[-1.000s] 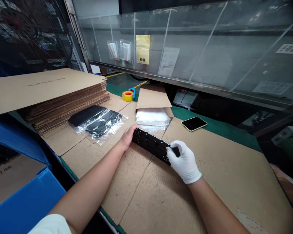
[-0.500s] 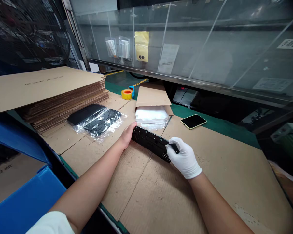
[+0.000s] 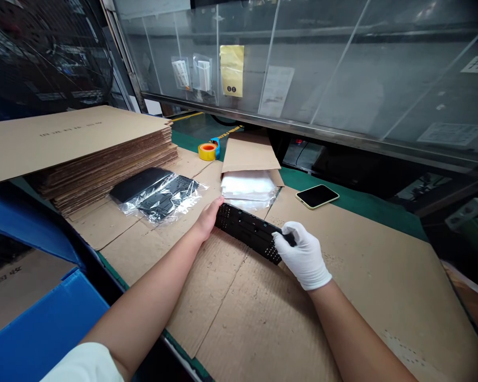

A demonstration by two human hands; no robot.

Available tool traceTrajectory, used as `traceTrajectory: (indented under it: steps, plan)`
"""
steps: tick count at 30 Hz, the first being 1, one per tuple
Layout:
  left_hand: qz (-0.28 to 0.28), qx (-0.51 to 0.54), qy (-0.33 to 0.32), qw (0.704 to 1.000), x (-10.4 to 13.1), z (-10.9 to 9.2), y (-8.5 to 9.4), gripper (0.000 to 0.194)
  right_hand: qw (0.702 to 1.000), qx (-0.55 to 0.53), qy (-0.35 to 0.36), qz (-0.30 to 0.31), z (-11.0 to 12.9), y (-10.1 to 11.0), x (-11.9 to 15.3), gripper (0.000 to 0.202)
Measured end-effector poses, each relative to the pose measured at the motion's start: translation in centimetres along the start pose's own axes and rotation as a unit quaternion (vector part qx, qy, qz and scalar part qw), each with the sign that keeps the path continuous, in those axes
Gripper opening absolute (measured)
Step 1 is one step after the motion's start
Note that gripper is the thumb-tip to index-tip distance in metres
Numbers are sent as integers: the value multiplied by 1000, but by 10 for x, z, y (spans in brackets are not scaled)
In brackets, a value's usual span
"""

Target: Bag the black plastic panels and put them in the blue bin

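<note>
A long black plastic panel (image 3: pixel 247 229) with rows of small holes at both ends is tilted up over the cardboard-covered table. My bare left hand (image 3: pixel 210 218) grips its left end, fingers mostly hidden behind it. At the other end, my right hand (image 3: pixel 300 252), in a white glove, is closed around the panel's upper right corner; thumb and forefinger curl together there. Left of the panel lies a clear plastic bag (image 3: pixel 168 199) with dark flat panels in or under it. Just behind the panel is a stack of clear plastic bags (image 3: pixel 248 188) partly inside a folded cardboard sleeve (image 3: pixel 250 154).
Flat cardboard sheets (image 3: pixel 83 130) are piled at the back left. A yellow tape roll (image 3: pixel 207 152) stands behind the bags. At the right lies a phone (image 3: pixel 317 196). A blue bin (image 3: pixel 43 329) is at the lower left, and a dusty transparent screen (image 3: pixel 322 63) spans the back.
The panel has tipped slightly, and my right hand has shifted a little to the right and up at its corner. My left hand keeps its hold.
</note>
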State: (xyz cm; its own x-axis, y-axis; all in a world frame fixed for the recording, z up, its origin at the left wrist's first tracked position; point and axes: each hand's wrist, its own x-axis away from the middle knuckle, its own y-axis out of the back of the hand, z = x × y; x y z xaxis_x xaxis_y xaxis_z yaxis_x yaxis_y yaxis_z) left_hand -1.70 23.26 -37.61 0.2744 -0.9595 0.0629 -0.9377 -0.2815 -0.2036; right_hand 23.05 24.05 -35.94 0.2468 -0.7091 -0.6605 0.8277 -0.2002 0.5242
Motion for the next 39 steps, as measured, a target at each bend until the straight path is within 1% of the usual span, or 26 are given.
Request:
traceTrajectory:
  steps: [5, 8, 10, 14, 16, 18, 19, 21, 23, 25, 28, 31, 37, 39]
  plan:
    - [5, 16, 6, 1000, 2, -3, -2, 55, 999, 14, 2, -28, 2, 0, 2, 19]
    - [-1, 18, 9, 1000, 3, -4, -3, 53, 1000, 4, 4, -27, 5, 1, 1, 17]
    - [-3, 18, 11, 1000, 4, -4, -4, 52, 1000, -6, 0, -17, 6, 1, 0, 15]
    - [-9, 11, 3, 1000, 3, -3, -4, 53, 999, -26, -30, 8, 5, 2, -1, 13]
    - [-14, 5, -2, 1000, 2, -2, -3, 54, 998, -49, -40, 28, 3, 0, -1, 8]
    - [-18, -1, -1, 1000, 2, -2, -3, 54, 996, -72, -34, 51, 2, -2, -1, 3]
    - [-21, -3, -2, 1000, 1, -1, -2, 54, 995, -76, -20, 56, 1, -2, -1, 6]
    - [-26, -6, -4, 1000, 1, -1, -2, 53, 997, -59, 32, 34, 2, -2, -3, 14]
    - [-25, -7, -2, 1000, 1, -1, -3, 53, 994, -14, 108, -7, 3, 0, -6, 24]
    - [-17, -6, 1, 1000, 2, -2, -4, 52, 981, 38, 188, -27, 4, 2, -10, 32]
    - [-3, -8, -1, 1000, 5, -4, -5, 52, 958, 74, 278, -3, 6, 6, -13, 42]
    - [13, -11, 1, 1000, 7, -6, -6, 53, 949, 85, 304, 8, 8, 7, -13, 48]
    - [28, -17, 1, 999, 6, -5, -5, 54, 932, 119, 342, 10, 16, 10, -15, 47]
    - [29, -20, 1, 999, 7, -6, -5, 55, 932, 115, 344, 13, 17, 11, -16, 47]
